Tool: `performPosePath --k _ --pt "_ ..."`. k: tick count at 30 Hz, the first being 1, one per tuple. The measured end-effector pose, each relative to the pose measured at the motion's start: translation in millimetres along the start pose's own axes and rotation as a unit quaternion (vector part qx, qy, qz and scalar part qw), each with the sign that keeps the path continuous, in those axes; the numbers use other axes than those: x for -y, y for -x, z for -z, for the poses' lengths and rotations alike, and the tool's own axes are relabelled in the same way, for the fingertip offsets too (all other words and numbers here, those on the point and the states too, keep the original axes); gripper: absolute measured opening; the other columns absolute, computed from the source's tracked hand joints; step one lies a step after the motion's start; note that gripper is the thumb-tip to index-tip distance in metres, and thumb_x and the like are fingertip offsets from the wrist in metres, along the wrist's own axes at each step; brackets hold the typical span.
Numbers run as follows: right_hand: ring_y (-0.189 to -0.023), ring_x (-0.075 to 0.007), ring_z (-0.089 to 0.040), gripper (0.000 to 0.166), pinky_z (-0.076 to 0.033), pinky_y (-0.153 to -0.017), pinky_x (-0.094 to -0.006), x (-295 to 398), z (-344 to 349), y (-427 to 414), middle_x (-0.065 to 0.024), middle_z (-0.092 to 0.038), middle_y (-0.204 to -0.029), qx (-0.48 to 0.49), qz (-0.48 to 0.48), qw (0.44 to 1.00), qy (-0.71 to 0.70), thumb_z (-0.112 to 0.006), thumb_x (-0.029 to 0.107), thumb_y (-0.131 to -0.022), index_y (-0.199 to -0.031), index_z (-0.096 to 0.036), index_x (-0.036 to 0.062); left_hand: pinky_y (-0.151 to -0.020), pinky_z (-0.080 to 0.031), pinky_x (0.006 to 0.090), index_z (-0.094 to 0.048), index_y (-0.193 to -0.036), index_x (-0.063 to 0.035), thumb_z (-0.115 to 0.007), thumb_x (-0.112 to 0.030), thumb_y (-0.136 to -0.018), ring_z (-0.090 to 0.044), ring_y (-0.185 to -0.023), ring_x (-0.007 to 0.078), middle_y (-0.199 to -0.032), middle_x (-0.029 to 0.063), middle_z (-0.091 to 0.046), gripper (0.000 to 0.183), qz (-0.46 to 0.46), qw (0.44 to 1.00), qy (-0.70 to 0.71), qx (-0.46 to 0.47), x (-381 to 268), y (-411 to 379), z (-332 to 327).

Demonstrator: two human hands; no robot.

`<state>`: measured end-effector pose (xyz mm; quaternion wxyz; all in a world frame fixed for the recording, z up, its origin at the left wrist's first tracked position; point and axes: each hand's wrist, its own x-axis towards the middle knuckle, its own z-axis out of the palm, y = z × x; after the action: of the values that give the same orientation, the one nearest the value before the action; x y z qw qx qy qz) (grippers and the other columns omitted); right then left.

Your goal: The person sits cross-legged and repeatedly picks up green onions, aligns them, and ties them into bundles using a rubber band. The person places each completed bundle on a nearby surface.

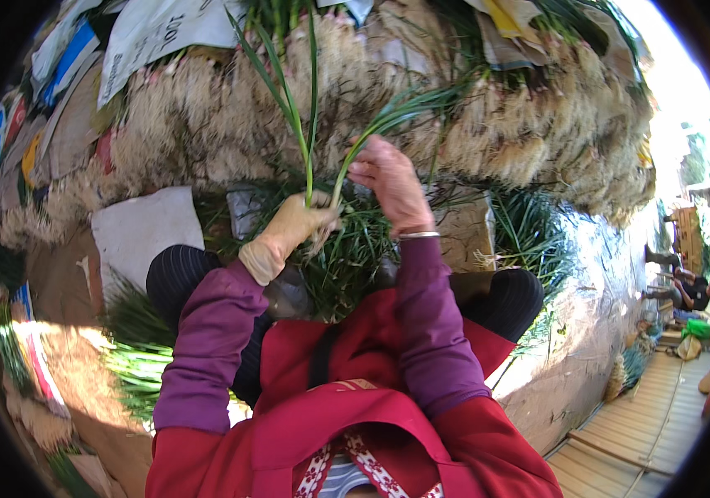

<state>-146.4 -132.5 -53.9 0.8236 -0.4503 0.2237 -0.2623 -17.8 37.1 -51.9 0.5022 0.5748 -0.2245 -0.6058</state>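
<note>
My left hand (298, 225), in a thin pale glove, pinches the lower ends of leafy green stalks, probably green garlic or onion. One upright stalk (301, 134) rises from the grip with its long leaves spread. A second stalk (344, 173) leans right, its leaves bending over past my right hand (391, 180). The fingers of that hand curl around this stalk above the left hand; they are slightly blurred. Pale roots (319, 241) hang beneath the left hand. A heap of loose green leaves (352, 267) lies below, between my knees.
A long stacked bank of plants with pale roots (218, 118) stretches across in front, partly covered by printed sacks (162, 37). A white sheet (149, 218) lies by my left knee. Green bundles (140, 367) lie to the left. People (691, 292) sit far right.
</note>
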Motion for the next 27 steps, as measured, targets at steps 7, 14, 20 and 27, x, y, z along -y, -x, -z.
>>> performPosePath --k 7,14,20,27 --pt "-0.066 -0.0092 -0.056 0.021 -0.048 -0.061 -0.0227 -5 -55 15 -0.0027 -0.061 -0.078 -0.029 0.064 0.950 0.303 -0.060 0.019 -0.097 -0.095 -0.063 -0.0013 -0.066 -0.051 0.0311 -0.061 -0.106 -0.0047 -0.059 -0.028 -0.099 -0.060 -0.070 0.0142 -0.077 -0.0012 -0.059 0.025 -0.032 0.980 0.198 -0.003 2 -3 -11" --pt "-0.077 -0.0101 -0.061 0.036 -0.053 -0.072 -0.0230 -16 -41 27 -0.0041 -0.065 -0.090 0.034 0.041 0.939 -0.341 -0.055 0.028 -0.101 -0.118 -0.058 -0.0038 -0.065 -0.048 0.0284 -0.061 -0.105 -0.0075 -0.052 -0.034 -0.102 -0.044 -0.057 0.0067 -0.066 -0.0067 -0.043 0.028 -0.122 0.936 0.298 0.142 -29 0 -36" --pt "-0.062 -0.0088 -0.050 0.026 -0.047 -0.054 -0.0243 22 -43 34 0.0007 -0.054 -0.074 -0.029 0.010 0.916 -0.401 -0.051 0.028 -0.103 -0.098 -0.059 0.0035 -0.043 -0.035 0.0218 -0.060 -0.105 -0.0044 -0.053 -0.034 -0.101 -0.029 -0.041 0.0023 -0.055 -0.0089 -0.032 0.031 -0.088 0.937 0.259 0.219 -49 14 -47" --pt "-0.058 -0.0087 -0.054 0.021 -0.061 -0.076 -0.0304 74 -7 37 0.0033 -0.057 -0.074 -0.130 0.084 0.976 -0.153 -0.054 0.027 -0.100 -0.093 -0.059 0.0077 -0.034 -0.037 0.0203 -0.060 -0.107 -0.0011 -0.050 -0.036 -0.102 -0.034 -0.043 0.0035 -0.057 -0.0079 -0.036 0.037 -0.085 0.959 0.222 0.153 -48 21 -51"
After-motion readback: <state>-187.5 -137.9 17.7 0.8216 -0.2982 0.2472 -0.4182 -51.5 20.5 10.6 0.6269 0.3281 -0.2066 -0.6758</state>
